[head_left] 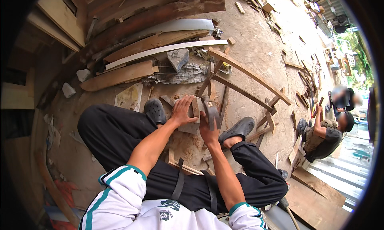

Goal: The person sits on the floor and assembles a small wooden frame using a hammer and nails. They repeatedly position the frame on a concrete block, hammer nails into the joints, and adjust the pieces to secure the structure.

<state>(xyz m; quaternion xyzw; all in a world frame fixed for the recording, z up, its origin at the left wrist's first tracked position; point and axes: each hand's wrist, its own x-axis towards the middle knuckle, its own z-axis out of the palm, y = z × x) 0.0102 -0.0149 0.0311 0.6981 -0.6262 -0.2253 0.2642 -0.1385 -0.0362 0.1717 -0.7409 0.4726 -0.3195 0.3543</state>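
Note:
My left hand [183, 113] is laid across a short piece of wood [195, 108], thumb on one side and fingers on the other. Under it is a greyish block [189, 128] on the ground, partly covered by my hands. My right hand [209, 133] is closed around a claw hammer [212, 111]. The hammer's dark head stands just right of the wood piece, and its handle is mostly hidden by my fingers. Whether the head touches the wood, I cannot tell. Beyond my hands lies a wooden frame [244, 92] of narrow bars joined by crosspieces.
Long planks [120, 75] and a crumpled grey sheet [178, 59] lie at the far left. My dark clogs [239, 130] flank the block. Wood scraps [306, 84] litter the ground to the right, where another person [326, 130] sits low. A broad board [316, 202] lies at the lower right.

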